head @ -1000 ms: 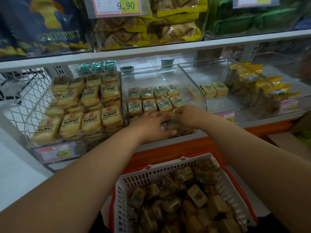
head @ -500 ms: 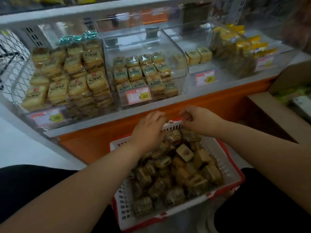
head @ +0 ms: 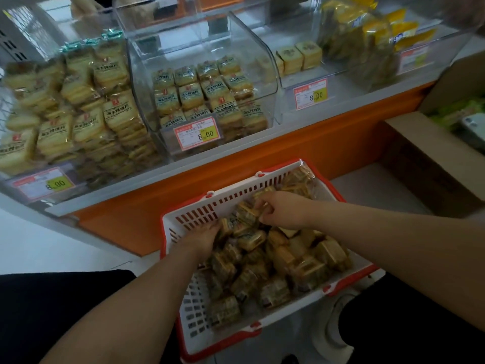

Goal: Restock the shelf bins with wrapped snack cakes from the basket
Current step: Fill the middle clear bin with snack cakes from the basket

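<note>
- White slotted plastic basket with red rim [head: 199, 211] — set on the floor below the shelf front, tilted in the view, filled with a loose heap of clear-wrapped brown snack cakes [head: 278, 269].
- Left hand [head: 200, 236] — lowered into the basket's near-left part, fingers pushed down among the wrapped cakes; whether a cake is actually grasped cannot be told, since the fingertips are buried in the pile.
- Right hand [head: 282, 210] — placed over the far side of the heap, fingers curled and pinched on one wrapped cake [head: 248, 212] at the top of the pile.
- Middle clear acrylic bin [head: 265, 64] — stocked with rows of small yellow wrapped square cakes [head: 199, 93]; a red-bordered price tag reading 8.00 [head: 196, 134] is fixed to its front.
- Left clear bin [head: 78, 177] — stacked high with larger pale yellow wrapped cakes [head: 78, 101]; a second 8.00 tag [head: 43, 183] is seen on its front, blurred.
- Right clear bin [head: 341, 80] — two pale square cakes [head: 299, 57] are kept at its back, a third 8.00 tag [head: 311, 93] at its front.
- Yellow-wrapped packets [head: 372, 38] — held in a further bin at far right.
- Orange shelf base panel [head: 262, 158] — runs under the bins, just behind the basket.
- Brown cardboard box [head: 420, 158] — stands open at the right, well apart from the basket; contents blurred.
</note>
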Action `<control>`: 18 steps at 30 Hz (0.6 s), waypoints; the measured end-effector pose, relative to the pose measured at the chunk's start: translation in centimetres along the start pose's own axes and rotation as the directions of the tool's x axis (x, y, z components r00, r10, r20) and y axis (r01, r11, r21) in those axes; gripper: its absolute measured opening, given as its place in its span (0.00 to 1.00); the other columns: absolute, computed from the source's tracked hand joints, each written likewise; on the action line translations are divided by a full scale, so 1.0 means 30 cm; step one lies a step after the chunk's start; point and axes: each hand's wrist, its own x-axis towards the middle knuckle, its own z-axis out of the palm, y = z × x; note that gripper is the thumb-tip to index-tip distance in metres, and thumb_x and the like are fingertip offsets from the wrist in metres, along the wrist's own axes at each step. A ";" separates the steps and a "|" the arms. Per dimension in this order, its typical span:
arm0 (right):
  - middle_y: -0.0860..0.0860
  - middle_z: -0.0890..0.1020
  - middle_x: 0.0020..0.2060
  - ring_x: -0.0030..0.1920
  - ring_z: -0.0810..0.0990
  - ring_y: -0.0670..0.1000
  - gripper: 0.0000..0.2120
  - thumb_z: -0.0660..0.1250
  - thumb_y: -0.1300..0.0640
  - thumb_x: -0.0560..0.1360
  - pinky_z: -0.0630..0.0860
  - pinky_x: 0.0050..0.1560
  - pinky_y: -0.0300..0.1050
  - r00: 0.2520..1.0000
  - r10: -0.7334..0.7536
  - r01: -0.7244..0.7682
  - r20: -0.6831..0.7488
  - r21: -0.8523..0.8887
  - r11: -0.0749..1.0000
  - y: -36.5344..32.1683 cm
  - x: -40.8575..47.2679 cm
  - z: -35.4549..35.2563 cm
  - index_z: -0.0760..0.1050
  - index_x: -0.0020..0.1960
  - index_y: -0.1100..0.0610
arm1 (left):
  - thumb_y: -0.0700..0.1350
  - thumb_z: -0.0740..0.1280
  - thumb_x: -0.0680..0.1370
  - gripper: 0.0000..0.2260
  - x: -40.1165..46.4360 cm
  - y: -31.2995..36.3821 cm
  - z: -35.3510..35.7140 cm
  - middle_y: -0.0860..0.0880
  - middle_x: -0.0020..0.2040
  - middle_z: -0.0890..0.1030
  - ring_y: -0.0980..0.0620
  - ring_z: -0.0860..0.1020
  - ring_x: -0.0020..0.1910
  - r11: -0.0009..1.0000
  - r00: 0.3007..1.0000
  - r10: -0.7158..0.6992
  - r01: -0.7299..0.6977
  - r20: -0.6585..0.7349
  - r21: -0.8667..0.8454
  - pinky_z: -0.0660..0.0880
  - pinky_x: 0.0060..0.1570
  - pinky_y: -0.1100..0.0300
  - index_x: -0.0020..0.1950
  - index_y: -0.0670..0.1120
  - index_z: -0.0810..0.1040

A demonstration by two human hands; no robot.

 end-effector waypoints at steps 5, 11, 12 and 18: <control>0.42 0.75 0.44 0.46 0.76 0.42 0.15 0.65 0.54 0.79 0.73 0.41 0.32 1.000 0.021 -0.021 0.018 -0.005 1.000 0.001 0.021 0.002 0.72 0.65 0.53 | 0.49 0.59 0.82 0.23 0.005 -0.027 0.000 0.47 0.75 0.65 0.44 0.67 0.72 0.998 0.998 0.021 -0.018 -0.051 0.064 0.65 0.72 0.47 0.77 0.52 0.62; 0.44 0.76 0.45 0.46 0.76 0.43 0.14 0.64 0.54 0.79 0.72 0.40 0.32 0.999 0.026 -0.024 0.044 -0.040 0.999 -0.005 0.033 -0.004 0.73 0.64 0.52 | 0.48 0.58 0.83 0.18 -0.013 -0.072 -0.073 0.45 0.70 0.71 0.44 0.74 0.64 0.978 0.997 -0.004 0.020 -0.075 0.209 0.73 0.62 0.51 0.73 0.49 0.67; 0.44 0.77 0.46 0.46 0.77 0.43 0.13 0.65 0.54 0.79 0.72 0.39 0.32 0.999 0.021 -0.019 0.048 -0.045 0.999 -0.010 0.037 -0.010 0.73 0.64 0.51 | 0.48 0.61 0.82 0.18 -0.018 -0.076 -0.098 0.46 0.69 0.72 0.46 0.75 0.64 0.977 0.997 0.023 -0.006 -0.076 0.215 0.74 0.61 0.52 0.72 0.49 0.69; 0.42 0.74 0.50 0.51 0.77 0.45 0.10 0.68 0.51 0.77 0.77 0.49 0.39 0.995 0.011 0.004 0.097 -0.157 0.988 -0.064 -0.006 -0.114 0.74 0.57 0.44 | 0.53 0.73 0.74 0.07 -0.104 0.016 -0.389 0.55 0.46 0.77 0.55 0.75 0.45 0.974 0.986 0.157 -0.163 -0.051 -0.154 0.68 0.38 0.59 0.47 0.57 0.76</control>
